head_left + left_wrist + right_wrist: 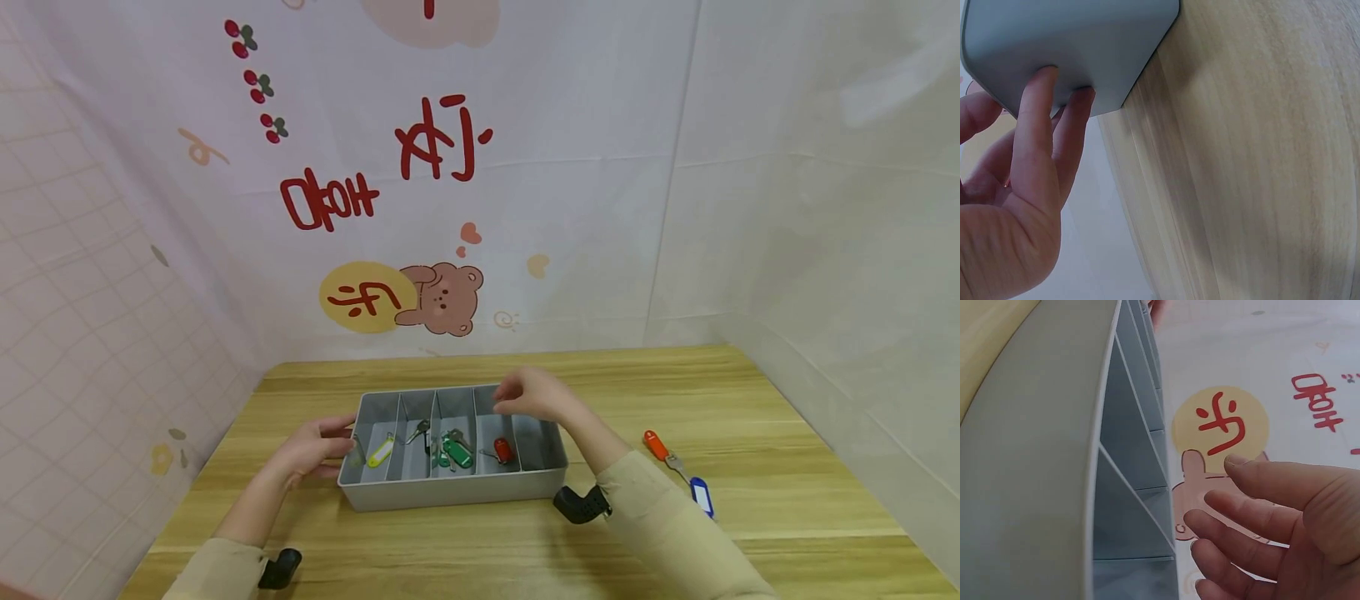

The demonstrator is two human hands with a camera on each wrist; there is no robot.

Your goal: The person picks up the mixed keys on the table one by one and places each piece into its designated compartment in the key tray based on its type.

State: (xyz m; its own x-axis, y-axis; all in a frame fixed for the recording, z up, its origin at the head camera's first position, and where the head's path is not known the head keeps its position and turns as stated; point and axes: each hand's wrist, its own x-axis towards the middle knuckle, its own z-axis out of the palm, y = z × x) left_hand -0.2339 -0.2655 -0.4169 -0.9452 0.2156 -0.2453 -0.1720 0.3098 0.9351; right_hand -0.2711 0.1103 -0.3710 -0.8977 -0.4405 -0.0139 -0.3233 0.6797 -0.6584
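A grey divided tray [457, 493] with several compartments sits on the table. My left hand [311, 450] is at its left end; in the left wrist view, fingertips of the hand [1032, 156] touch the outer end wall. Over the back of the tray's right part hovers my right hand [540, 396]. The right wrist view shows this hand [1272, 525] with loosely bent, spread fingers and nothing between them. From left to right, the compartments hold a yellow key tag [381, 451], a key [418, 430], green key tags [458, 454] with keys, and a red key tag [503, 451].
Right of the tray, an orange-red key tag [656, 445] with a key [674, 461] and a blue key tag [701, 497] lie on the wooden table [780, 492]. A printed white cloth [585, 250] hangs behind the table and along both sides.
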